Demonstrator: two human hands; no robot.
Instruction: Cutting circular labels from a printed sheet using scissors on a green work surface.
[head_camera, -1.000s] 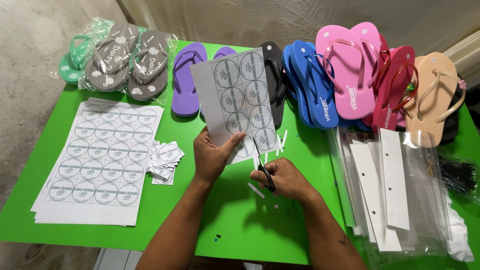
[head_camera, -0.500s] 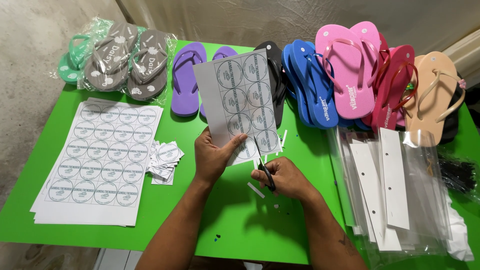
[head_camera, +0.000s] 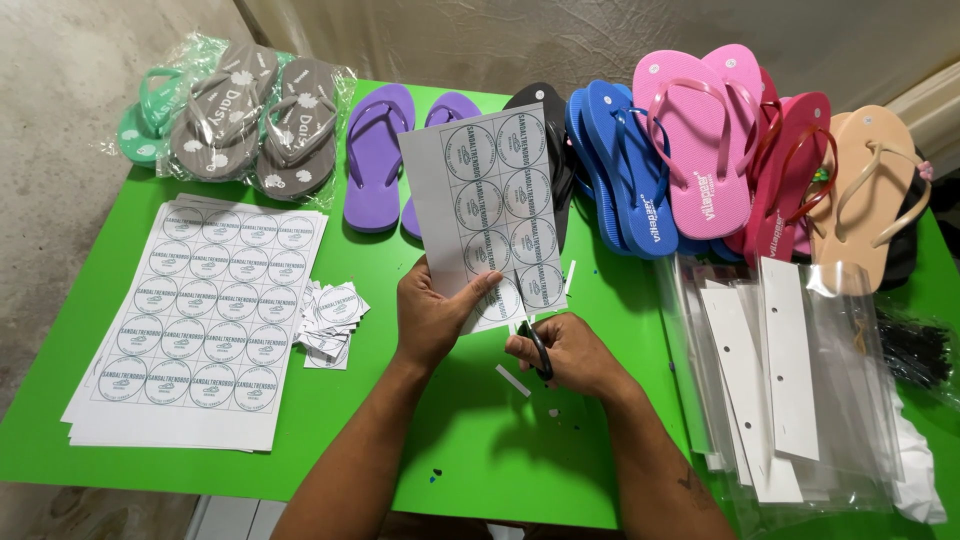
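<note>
Just now, left hand grips one label sheet; right hand grasps one scissors.

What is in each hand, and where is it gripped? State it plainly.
The left hand holds the sheet of round labels by its lower edge. The right hand holds black scissors by the handles.

Bare forearms, no sleeves — perhaps a tattoo on the right forearm.
</note>
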